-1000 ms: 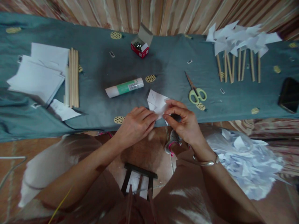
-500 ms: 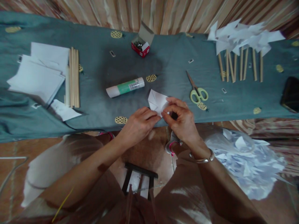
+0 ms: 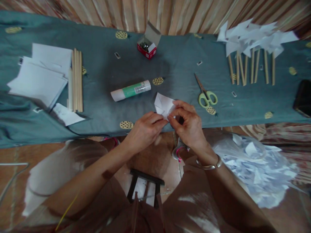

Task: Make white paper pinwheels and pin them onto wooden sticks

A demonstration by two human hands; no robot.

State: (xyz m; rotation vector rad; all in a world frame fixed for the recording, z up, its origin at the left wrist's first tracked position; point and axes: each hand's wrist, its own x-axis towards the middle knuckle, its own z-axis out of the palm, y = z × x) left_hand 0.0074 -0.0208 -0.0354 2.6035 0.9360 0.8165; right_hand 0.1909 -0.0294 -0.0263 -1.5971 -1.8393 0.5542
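Note:
Between my two hands is a small folded piece of white paper [image 3: 164,104], held near the front edge of the cloth. My left hand [image 3: 148,129] pinches its lower edge. On the right side, the fingers and thumb of my right hand [image 3: 187,121] close on the same paper, their tips almost meeting the left ones. Fingers hide the paper's lower corner. A glue stick [image 3: 131,90] with a green label lies just beyond my left hand. Scissors [image 3: 206,95] with light green handles lie to the right of my right hand, blades pointing away.
A teal cloth [image 3: 102,64] covers the table. White paper sheets [image 3: 41,81] and wooden sticks [image 3: 77,81] lie left. A red box [image 3: 147,48] of metal pieces stands at the back. Paper pinwheels [image 3: 255,37] on sticks lie right. A bag of paper scraps [image 3: 257,171] sits below.
Both hands keep their grip on the folded paper almost unmoved. The view has shifted very slightly; nothing else visibly differs.

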